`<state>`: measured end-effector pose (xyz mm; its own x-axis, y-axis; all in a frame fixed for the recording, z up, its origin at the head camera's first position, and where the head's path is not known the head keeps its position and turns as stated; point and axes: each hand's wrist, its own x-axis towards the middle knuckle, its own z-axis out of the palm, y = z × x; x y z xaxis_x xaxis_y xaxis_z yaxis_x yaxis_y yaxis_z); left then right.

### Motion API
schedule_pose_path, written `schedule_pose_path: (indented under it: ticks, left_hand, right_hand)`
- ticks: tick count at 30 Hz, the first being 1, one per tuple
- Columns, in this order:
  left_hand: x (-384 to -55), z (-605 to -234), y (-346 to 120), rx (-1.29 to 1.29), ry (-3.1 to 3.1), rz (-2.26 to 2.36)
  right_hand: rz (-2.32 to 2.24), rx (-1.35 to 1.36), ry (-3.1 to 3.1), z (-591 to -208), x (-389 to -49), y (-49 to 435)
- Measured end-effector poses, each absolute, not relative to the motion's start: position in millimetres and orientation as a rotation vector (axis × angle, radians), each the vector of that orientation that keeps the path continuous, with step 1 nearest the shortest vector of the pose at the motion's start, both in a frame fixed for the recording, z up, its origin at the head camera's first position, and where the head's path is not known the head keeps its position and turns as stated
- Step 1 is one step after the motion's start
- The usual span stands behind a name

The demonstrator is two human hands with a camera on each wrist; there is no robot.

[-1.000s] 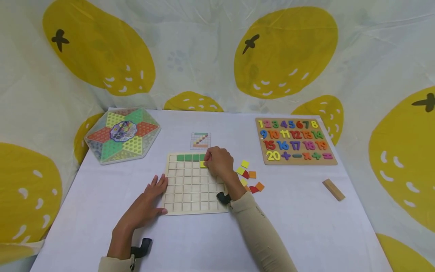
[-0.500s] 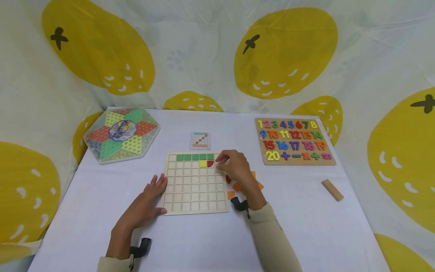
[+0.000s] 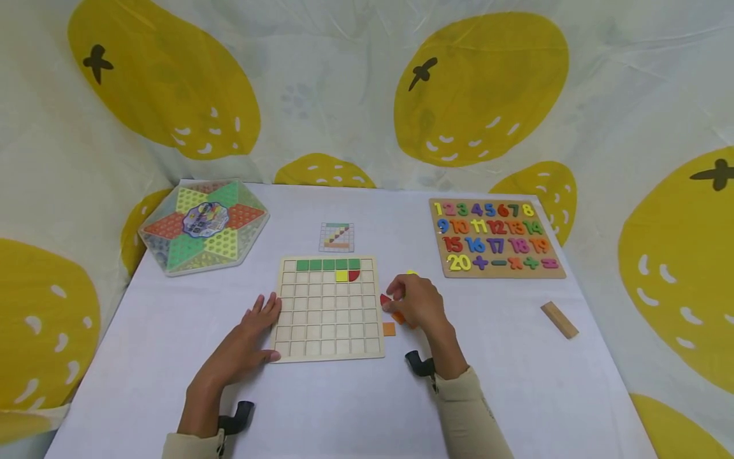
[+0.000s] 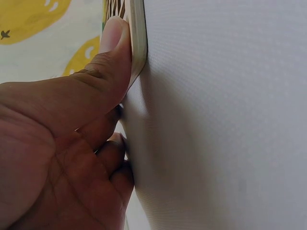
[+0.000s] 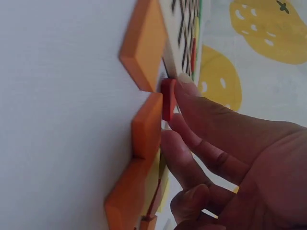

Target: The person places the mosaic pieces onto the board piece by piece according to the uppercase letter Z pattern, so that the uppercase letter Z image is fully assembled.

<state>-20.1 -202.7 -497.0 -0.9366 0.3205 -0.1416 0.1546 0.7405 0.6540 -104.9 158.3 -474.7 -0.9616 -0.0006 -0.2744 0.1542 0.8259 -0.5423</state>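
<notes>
A wooden grid board [image 3: 329, 319] lies in the middle of the table. Several green squares [image 3: 329, 264] fill cells of its top row; below them sit a yellow square [image 3: 341, 276] and a red quarter-circle tile [image 3: 353, 275]. My left hand [image 3: 246, 335] rests at the board's left side, fingers extended, thumb [image 4: 115, 38] on its near corner. Right of the board, my right hand [image 3: 420, 303] reaches over loose tiles. Its thumb and fingers are parted beside a loose red tile [image 5: 168, 98], the thumb tip right at it. Orange tiles [image 5: 146, 124] lie underneath, partly hidden by the hand.
Behind the board lies a pattern card [image 3: 336, 237]. A hexagonal star-patterned game box [image 3: 206, 220] is at the back left, a number puzzle board [image 3: 493, 275] at the back right. A small wooden block [image 3: 559, 319] lies far right. One orange tile [image 3: 389, 329] touches the board's right edge.
My right hand has moved off the board, right and nearer, to the loose tiles. The red quarter-circle now sits beside the yellow square. My left hand has stayed put.
</notes>
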Motion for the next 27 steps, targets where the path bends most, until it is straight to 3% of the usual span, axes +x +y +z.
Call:
schedule_pose_path:
  ticks: [16,27]
  left_hand:
    - [-19.3,-498.8,-202.9,0.371,2.695,0.994]
    - [-18.5,-497.2,-200.2,0.359,2.701,0.966]
  right_hand:
    - [-0.753,0.084,2.753,-478.1,-101.2,147.2]
    - [-1.15,-0.095,2.733,-479.2,-106.7,140.7]
